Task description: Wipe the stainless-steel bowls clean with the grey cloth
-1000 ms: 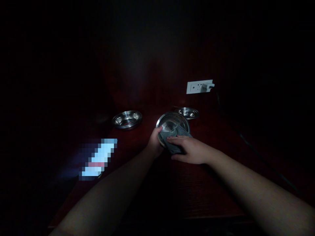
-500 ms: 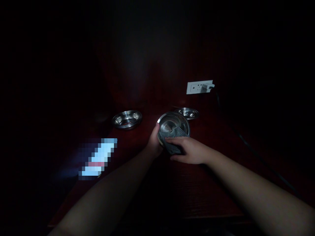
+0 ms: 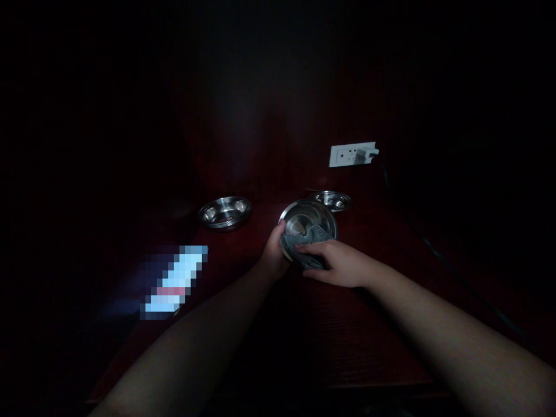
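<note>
My left hand (image 3: pixel 273 252) grips the near left rim of a steel bowl (image 3: pixel 309 215), tilted toward me above a dark red wooden table (image 3: pixel 347 336). My right hand (image 3: pixel 341 263) presses a grey cloth (image 3: pixel 308 240) into the bowl's lower inside, fingers closed over the cloth. The scene is very dark and only the middle is lit.
A second steel bowl (image 3: pixel 225 211) sits on the table to the left, a third (image 3: pixel 332 200) just behind the held one. A white wall socket (image 3: pixel 353 154) with a plug and a dark cable is at the back right. A blurred bright patch (image 3: pixel 174 282) lies at the left.
The cloth under my right hand has shifted slightly inside the bowl, gathering more within the rim. My left hand and the bowl have barely moved.
</note>
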A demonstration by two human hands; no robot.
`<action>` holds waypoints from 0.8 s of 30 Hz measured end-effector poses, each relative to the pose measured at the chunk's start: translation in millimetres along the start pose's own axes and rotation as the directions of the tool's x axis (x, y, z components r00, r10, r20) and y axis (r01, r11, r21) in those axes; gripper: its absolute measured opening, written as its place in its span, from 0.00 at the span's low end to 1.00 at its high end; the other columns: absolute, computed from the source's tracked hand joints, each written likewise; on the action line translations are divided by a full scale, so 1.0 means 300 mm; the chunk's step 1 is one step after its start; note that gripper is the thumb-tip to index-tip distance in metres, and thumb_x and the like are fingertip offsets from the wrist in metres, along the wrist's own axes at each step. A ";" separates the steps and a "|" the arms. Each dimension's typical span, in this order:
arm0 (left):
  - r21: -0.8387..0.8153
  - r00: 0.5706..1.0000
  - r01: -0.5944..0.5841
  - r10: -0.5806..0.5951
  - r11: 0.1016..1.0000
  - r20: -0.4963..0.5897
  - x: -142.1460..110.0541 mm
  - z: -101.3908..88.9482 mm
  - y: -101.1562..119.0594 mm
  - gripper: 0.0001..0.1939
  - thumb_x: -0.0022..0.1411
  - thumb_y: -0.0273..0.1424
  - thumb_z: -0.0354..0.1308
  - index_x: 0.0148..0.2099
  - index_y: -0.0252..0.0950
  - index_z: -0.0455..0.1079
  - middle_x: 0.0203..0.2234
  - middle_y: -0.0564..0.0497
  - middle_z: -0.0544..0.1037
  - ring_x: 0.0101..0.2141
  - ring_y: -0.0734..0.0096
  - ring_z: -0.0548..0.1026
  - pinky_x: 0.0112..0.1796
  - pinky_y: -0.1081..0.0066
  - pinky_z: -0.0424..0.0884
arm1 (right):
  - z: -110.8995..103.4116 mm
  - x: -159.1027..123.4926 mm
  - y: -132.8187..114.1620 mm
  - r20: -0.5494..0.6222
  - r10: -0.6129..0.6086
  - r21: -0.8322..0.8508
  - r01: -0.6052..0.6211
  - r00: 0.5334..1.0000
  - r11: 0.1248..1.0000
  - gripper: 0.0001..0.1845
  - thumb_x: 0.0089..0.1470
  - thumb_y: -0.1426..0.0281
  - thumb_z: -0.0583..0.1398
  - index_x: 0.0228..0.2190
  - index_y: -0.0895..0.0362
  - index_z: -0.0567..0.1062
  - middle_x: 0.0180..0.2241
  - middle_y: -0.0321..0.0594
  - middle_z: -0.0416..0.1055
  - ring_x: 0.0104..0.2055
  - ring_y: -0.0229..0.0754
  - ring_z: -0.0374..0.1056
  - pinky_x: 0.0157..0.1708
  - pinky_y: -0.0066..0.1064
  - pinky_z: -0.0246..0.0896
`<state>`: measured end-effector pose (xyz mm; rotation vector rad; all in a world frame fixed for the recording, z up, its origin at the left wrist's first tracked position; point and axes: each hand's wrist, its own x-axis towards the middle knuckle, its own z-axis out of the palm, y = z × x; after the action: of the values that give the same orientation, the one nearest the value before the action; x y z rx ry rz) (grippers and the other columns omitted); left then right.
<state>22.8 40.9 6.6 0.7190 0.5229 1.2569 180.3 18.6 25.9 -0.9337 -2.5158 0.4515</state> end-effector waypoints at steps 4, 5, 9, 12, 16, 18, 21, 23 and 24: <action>0.006 1.000 0.001 -0.001 1.000 0.007 -0.003 0.003 0.002 0.25 0.63 0.43 0.45 0.42 0.28 0.75 0.35 0.42 0.80 0.46 0.57 0.74 0.53 0.61 0.62 | -0.011 0.001 -0.007 0.022 0.010 -0.014 -0.010 1.000 1.000 0.28 0.50 0.60 0.62 0.52 0.57 0.71 0.47 0.46 0.74 0.47 0.50 0.71 0.47 0.39 0.65; 0.007 1.000 -0.001 0.001 1.000 0.009 -0.003 0.003 0.002 0.25 0.63 0.43 0.44 0.42 0.28 0.75 0.35 0.42 0.80 0.45 0.57 0.75 0.53 0.62 0.62 | -0.012 0.000 -0.007 0.021 0.007 -0.013 -0.007 1.000 1.000 0.28 0.50 0.59 0.62 0.52 0.57 0.71 0.47 0.46 0.75 0.47 0.50 0.71 0.47 0.38 0.65; 0.008 1.000 -0.010 0.010 1.000 0.014 -0.007 0.004 0.001 0.25 0.63 0.43 0.44 0.43 0.28 0.75 0.37 0.42 0.80 0.45 0.58 0.75 0.53 0.62 0.62 | -0.015 -0.004 -0.006 0.030 -0.020 0.011 0.019 0.999 1.000 0.30 0.49 0.56 0.62 0.52 0.57 0.72 0.47 0.46 0.74 0.47 0.50 0.71 0.47 0.39 0.64; 0.004 1.000 -0.014 0.014 1.000 0.009 -0.007 0.003 0.001 0.25 0.63 0.43 0.45 0.44 0.29 0.75 0.38 0.43 0.80 0.45 0.59 0.75 0.53 0.63 0.62 | -0.014 -0.006 -0.007 0.035 -0.032 0.027 0.032 0.999 0.999 0.31 0.48 0.56 0.63 0.52 0.57 0.71 0.47 0.47 0.74 0.47 0.51 0.71 0.47 0.40 0.64; 0.007 1.000 -0.005 0.005 1.000 0.021 -0.004 -0.006 -0.002 0.25 0.63 0.43 0.45 0.43 0.29 0.75 0.36 0.43 0.80 0.44 0.58 0.75 0.53 0.63 0.63 | -0.016 -0.002 -0.010 0.031 -0.046 0.030 0.045 0.998 0.999 0.24 0.51 0.59 0.61 0.48 0.57 0.73 0.45 0.45 0.75 0.46 0.49 0.71 0.47 0.38 0.64; 0.017 0.998 0.027 -0.027 1.000 0.051 -0.003 -0.013 -0.004 0.25 0.62 0.44 0.46 0.42 0.28 0.75 0.35 0.42 0.80 0.45 0.56 0.75 0.53 0.61 0.63 | -0.020 0.003 -0.011 0.023 -0.081 0.059 0.080 0.996 0.995 0.16 0.57 0.62 0.57 0.44 0.57 0.74 0.43 0.44 0.75 0.45 0.46 0.70 0.47 0.37 0.63; 0.018 0.993 0.069 -0.070 0.997 0.096 -0.005 -0.019 -0.008 0.25 0.62 0.45 0.47 0.41 0.28 0.75 0.34 0.42 0.80 0.44 0.56 0.75 0.52 0.61 0.63 | -0.023 0.010 -0.011 -0.020 -0.139 0.113 0.140 0.990 0.984 0.16 0.63 0.67 0.48 0.37 0.57 0.75 0.40 0.42 0.74 0.43 0.42 0.69 0.48 0.37 0.62; 0.029 0.987 0.084 -0.087 0.996 0.133 -0.009 -0.019 -0.010 0.25 0.62 0.44 0.47 0.42 0.29 0.75 0.36 0.42 0.80 0.45 0.57 0.75 0.53 0.62 0.63 | -0.018 0.013 -0.009 -0.054 -0.134 0.098 0.139 0.989 0.985 0.17 0.63 0.69 0.47 0.35 0.57 0.74 0.37 0.43 0.74 0.42 0.42 0.68 0.47 0.39 0.62; 0.038 0.983 0.089 -0.094 0.995 0.155 -0.011 -0.018 -0.010 0.25 0.62 0.44 0.46 0.43 0.28 0.75 0.37 0.42 0.80 0.46 0.57 0.75 0.53 0.62 0.63 | -0.013 0.013 -0.006 -0.065 -0.120 0.072 0.125 0.991 0.990 0.15 0.62 0.70 0.48 0.34 0.57 0.73 0.36 0.43 0.73 0.41 0.43 0.68 0.46 0.39 0.62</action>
<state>20.3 38.3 0.7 0.8036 0.4418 1.0984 178.5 20.6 31.2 -0.7487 -2.4658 0.4690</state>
